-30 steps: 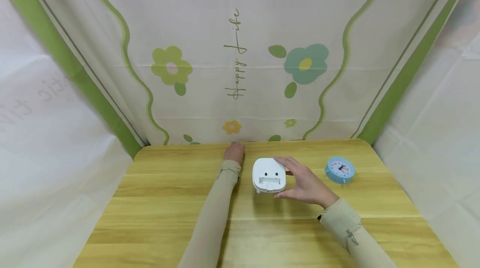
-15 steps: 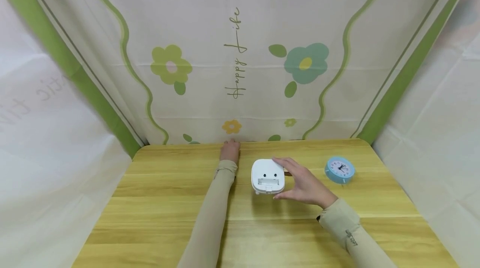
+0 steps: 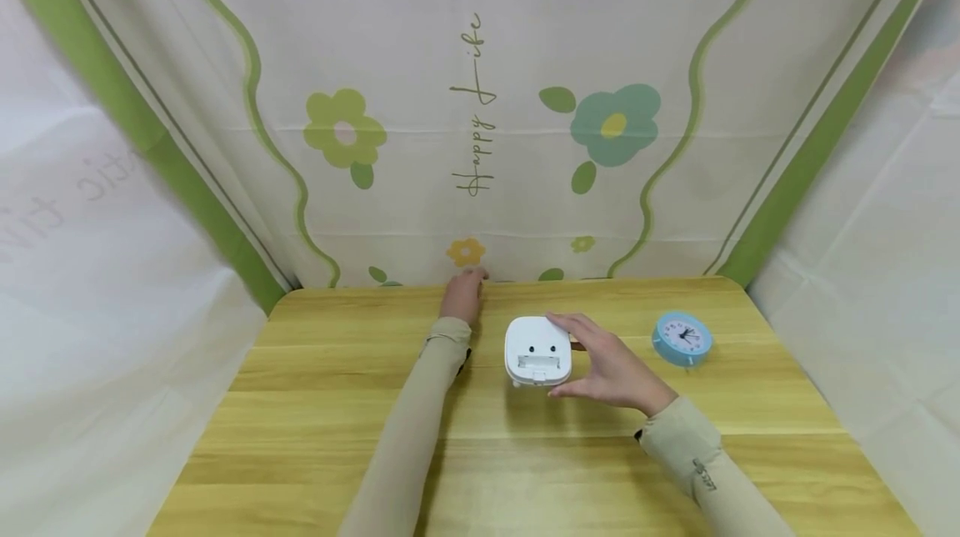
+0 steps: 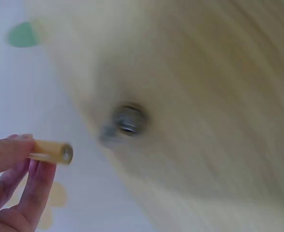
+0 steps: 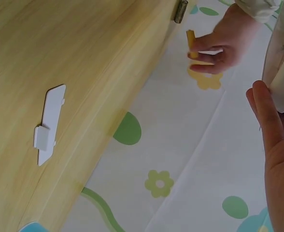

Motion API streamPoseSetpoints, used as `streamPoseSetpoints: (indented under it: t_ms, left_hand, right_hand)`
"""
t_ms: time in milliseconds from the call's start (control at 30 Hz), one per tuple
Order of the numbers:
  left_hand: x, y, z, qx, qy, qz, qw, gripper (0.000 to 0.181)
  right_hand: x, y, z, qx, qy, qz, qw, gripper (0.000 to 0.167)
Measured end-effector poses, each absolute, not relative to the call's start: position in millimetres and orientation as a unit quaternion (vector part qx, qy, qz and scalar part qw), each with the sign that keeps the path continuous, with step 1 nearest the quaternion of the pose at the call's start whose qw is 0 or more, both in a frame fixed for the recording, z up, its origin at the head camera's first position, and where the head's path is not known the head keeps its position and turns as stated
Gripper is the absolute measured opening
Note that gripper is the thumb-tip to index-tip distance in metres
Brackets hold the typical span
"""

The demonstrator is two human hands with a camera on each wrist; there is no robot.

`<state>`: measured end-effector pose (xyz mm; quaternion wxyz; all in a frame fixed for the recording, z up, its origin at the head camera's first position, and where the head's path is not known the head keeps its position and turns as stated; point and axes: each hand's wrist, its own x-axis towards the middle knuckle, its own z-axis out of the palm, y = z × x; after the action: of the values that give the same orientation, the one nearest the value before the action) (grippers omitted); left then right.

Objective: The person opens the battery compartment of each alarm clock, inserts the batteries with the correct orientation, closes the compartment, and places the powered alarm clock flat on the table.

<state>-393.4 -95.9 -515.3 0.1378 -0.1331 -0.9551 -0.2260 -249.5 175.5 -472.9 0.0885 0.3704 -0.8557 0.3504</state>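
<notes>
My right hand [image 3: 609, 368] holds a white rounded-square device [image 3: 536, 330] above the table, fingers at its top edge and thumb low. Its back faces up, showing an uncovered battery compartment and two dark round spots. By the table's far edge is my left hand [image 3: 461, 297]. In the left wrist view, the thumb and fingers pinch a yellow battery [image 4: 52, 151]; the right wrist view also shows that battery [image 5: 191, 43]. A dark, battery-like cylinder [image 4: 130, 118] is on the table near the edge, blurred. A white battery cover [image 5: 50, 124] lies on the wood in the right wrist view.
A light blue round alarm clock [image 3: 681, 338] sits at the right of the wooden table [image 3: 315, 437]. Behind the far edge hangs a white flowered cloth [image 3: 420, 187]; more white cloth hangs at both sides.
My left hand has shifted slightly left, then upward at the far edge, its fingers now higher against the cloth. The right hand and the white device stay nearly where they were.
</notes>
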Motion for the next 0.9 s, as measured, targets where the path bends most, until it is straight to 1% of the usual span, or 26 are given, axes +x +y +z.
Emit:
streamPoseSetpoints:
  t_ms: [233,367,467,567,633,800,900]
  left_hand:
    - [-370,-102,-482,-0.158,-0.913,-0.362,0.101,0.029]
    - [-354,-110,-470,-0.171,-0.886,-0.422,0.094,0.029]
    - [-343,-116,-464,-0.188,-0.868,-0.449,0.096,0.033]
    - [-329,-120,-460,-0.225,-0.846,-0.469,0.114,0.038]
    - [-319,-122,-458,-0.258,-0.83,-0.476,0.135,0.042]
    - [-300,-124,-453,-0.331,-0.806,-0.449,0.2,0.05]
    - [-294,-125,-450,-0.363,-0.797,-0.43,0.22,0.052]
  right_hand:
    - [-249,178,-471,0.367,-0.862,0.338,0.089,0.112]
    - [-247,179,-472,0.371,-0.858,0.341,0.096,0.112]
    - [-247,180,-472,0.371,-0.857,0.345,0.096,0.111]
    - [-247,181,-474,0.373,-0.852,0.355,0.092,0.11]
    - [-246,181,-474,0.375,-0.848,0.364,0.089,0.109]
    - [-244,181,-473,0.371,-0.852,0.356,0.094,0.111]
    - [-243,182,-473,0.365,-0.857,0.351,0.093,0.112]
